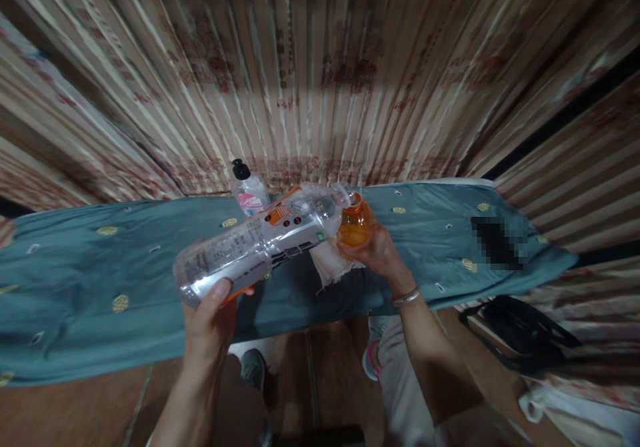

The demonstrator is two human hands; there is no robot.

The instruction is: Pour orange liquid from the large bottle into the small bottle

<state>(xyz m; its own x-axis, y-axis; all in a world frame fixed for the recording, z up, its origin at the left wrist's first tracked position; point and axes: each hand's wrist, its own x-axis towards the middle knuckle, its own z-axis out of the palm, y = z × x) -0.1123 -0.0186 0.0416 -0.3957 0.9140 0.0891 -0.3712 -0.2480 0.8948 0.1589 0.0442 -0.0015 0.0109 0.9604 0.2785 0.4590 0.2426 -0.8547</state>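
My left hand (213, 317) grips the lower end of a large clear plastic bottle (295, 223) with a silver and orange label. The bottle is tilted, its neck pointing right and slightly up. Its mouth meets or nearly meets the opening of a small orange translucent bottle (354, 225). My right hand (375, 250) is wrapped round that orange bottle; a bracelet circles the wrist. Whether liquid passes between the two cannot be made out. A whitish cloth (333, 267) with a frayed edge lies beneath the orange bottle. Behind the large bottle stands a clear pump bottle (250, 190) with a black top.
A teal patterned cloth (120, 267) covers the long narrow table. Pleated curtains (300, 87) hang close behind it and at both sides. A dark pixelated patch (497, 241) is on the table's right. A black bag (520, 333) sits below the table's right end.
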